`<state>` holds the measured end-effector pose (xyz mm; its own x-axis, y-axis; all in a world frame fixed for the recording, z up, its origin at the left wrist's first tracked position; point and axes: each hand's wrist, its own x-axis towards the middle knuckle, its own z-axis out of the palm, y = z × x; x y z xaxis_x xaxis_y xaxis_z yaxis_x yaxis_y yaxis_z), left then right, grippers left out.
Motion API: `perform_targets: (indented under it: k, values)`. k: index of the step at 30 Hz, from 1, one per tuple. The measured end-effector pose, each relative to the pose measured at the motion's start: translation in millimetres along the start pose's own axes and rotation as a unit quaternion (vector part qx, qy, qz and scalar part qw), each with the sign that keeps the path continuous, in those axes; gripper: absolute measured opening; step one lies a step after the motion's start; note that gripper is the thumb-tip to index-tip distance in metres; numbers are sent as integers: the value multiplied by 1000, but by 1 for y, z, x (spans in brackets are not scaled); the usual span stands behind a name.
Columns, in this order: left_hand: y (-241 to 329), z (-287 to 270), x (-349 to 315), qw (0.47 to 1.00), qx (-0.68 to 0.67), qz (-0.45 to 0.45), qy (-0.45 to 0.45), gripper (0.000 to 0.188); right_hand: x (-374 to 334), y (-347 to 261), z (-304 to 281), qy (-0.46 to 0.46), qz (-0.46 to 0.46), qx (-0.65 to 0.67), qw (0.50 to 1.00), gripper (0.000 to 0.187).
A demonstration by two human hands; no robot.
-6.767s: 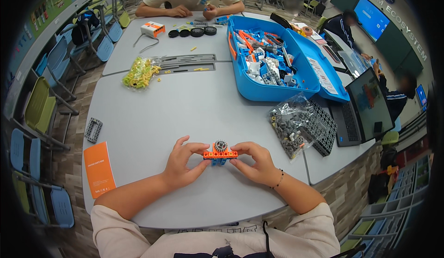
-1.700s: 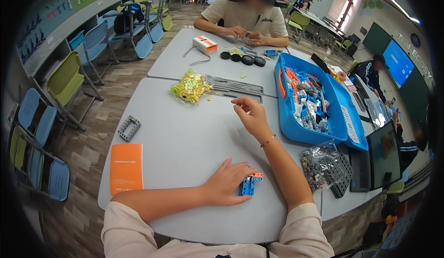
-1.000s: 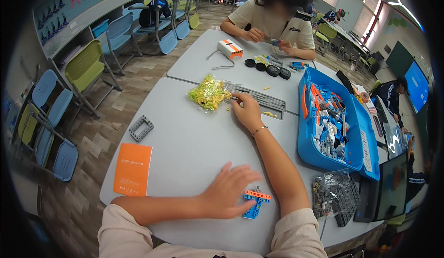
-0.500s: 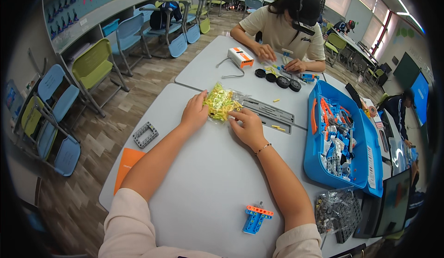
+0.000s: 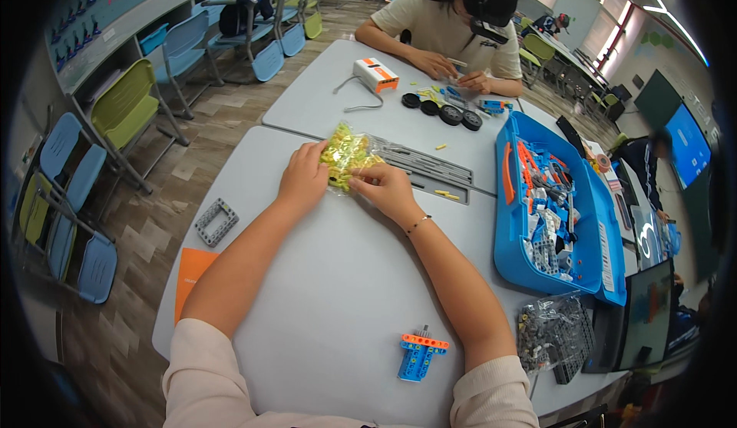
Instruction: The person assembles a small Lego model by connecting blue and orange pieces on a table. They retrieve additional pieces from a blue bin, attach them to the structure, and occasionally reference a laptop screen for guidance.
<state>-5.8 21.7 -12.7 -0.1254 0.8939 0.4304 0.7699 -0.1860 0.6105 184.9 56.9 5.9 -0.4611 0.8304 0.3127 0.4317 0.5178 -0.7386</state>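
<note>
Head view: your bag (image 5: 345,155) is clear, crinkled film, shiny on top, packed with small yellow-green pieces (image 5: 338,142). It sits on the table (image 5: 322,290) between your two hands. Back towards you, nearer your right forearm (image 5: 461,290), a blue-and-orange build (image 5: 420,355) lies on its own: orange beam across, blue beams below, grey bit poking out the far end.

Containers: open blue case (image 5: 508,236) right of your right hand, heaped with mixed white, blue, orange and grey parts (image 5: 549,213). Second clear bag (image 5: 543,334), grey pieces inside, right of your right forearm. Just beyond your right hand, long grey panel (image 5: 463,198) with grey rods (image 5: 426,161) on it.

Pose: both arms stretched forward, angling in to the bag. Left hand (image 5: 303,173) lies against its left side; can't tell if it's gripping. Right hand (image 5: 384,188) comes in from the near right, thumb and fingers pinched on the film's edge; dark bracelet (image 5: 419,224) at that wrist.
</note>
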Motion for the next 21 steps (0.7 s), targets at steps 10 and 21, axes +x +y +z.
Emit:
perform_targets:
  k: [10, 21]
  values:
    - [-6, 0, 1, 1000, -7, 15, -3, 43, 1, 10, 3, 50, 12, 41, 998, 18]
    - [1, -3, -1, 1000, 4, 4, -10, 44, 1, 17, -5, 115, 37, 67, 990, 8]
